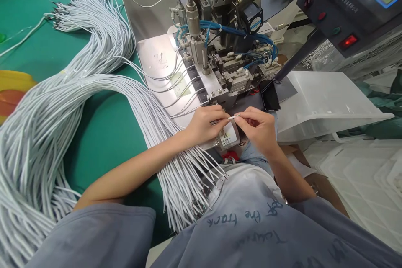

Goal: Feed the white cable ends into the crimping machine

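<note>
Between my two hands runs the end of a thin white cable (pixel 231 117). My left hand (pixel 205 123) pinches the cable from the left, its forearm lying across a bundle of white cables (pixel 135 96). At the tip, the thumb and fingers of my right hand (pixel 258 127) are closed on the same cable end. Just beyond both hands stands a bench machine (pixel 216 58) with metal cylinders and blue air tubes. Several white cables lead into its left side over a light metal plate (pixel 157 56). Fine detail of the cable tip is too small to make out.
The large bundle curves over a green table mat (pixel 103 134), with dark tips at its far end. A control box (pixel 345 8) with a lit red switch stands at upper right. Below it are a phone-like black object (pixel 270 95) and a white plastic tray (pixel 326 100).
</note>
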`<state>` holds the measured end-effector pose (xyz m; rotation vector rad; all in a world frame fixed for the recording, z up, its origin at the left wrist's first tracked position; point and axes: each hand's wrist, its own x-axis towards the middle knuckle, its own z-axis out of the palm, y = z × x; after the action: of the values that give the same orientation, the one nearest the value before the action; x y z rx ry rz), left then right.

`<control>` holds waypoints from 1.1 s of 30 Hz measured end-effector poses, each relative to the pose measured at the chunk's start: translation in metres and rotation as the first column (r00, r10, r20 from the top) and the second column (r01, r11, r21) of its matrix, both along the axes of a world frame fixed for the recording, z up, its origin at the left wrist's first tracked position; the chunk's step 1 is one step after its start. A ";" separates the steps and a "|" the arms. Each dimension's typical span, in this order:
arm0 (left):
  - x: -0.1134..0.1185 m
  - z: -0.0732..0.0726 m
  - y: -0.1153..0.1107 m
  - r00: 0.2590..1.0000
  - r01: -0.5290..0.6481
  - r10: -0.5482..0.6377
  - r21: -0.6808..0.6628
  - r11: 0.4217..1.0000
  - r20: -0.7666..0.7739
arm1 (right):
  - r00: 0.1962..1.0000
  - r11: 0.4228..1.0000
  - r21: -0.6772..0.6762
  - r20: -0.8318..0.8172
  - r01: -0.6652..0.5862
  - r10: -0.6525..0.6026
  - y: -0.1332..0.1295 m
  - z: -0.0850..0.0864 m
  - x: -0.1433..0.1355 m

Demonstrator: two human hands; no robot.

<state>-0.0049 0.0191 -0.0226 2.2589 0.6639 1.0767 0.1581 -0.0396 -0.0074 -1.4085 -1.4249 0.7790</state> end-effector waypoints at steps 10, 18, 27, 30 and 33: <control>0.000 -0.001 -0.001 0.999 -0.039 0.039 -0.006 0.999 -0.028 | 0.985 0.979 -0.123 -0.075 -0.161 0.152 0.013 0.004 0.009; 0.001 0.003 -0.001 0.998 0.049 -0.044 -0.131 0.990 0.037 | 0.985 0.997 0.037 -0.160 -0.063 0.068 0.008 -0.007 -0.002; -0.003 -0.009 -0.001 0.951 -0.123 0.228 0.417 0.900 -0.211 | 0.964 0.982 0.106 0.235 -0.157 0.128 0.017 -0.002 0.008; -0.003 -0.010 -0.001 0.951 -0.128 0.229 0.410 0.903 -0.208 | 0.971 0.972 0.120 0.148 -0.204 0.186 0.022 -0.006 0.009; -0.004 -0.009 -0.001 0.970 -0.100 0.160 0.300 0.949 -0.182 | 0.985 0.971 0.167 0.049 -0.169 0.163 0.024 -0.012 0.006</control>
<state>-0.0088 0.0185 -0.0319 2.6364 0.7936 1.0701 0.1638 -0.0155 -0.0192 -1.1885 -1.6129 0.7209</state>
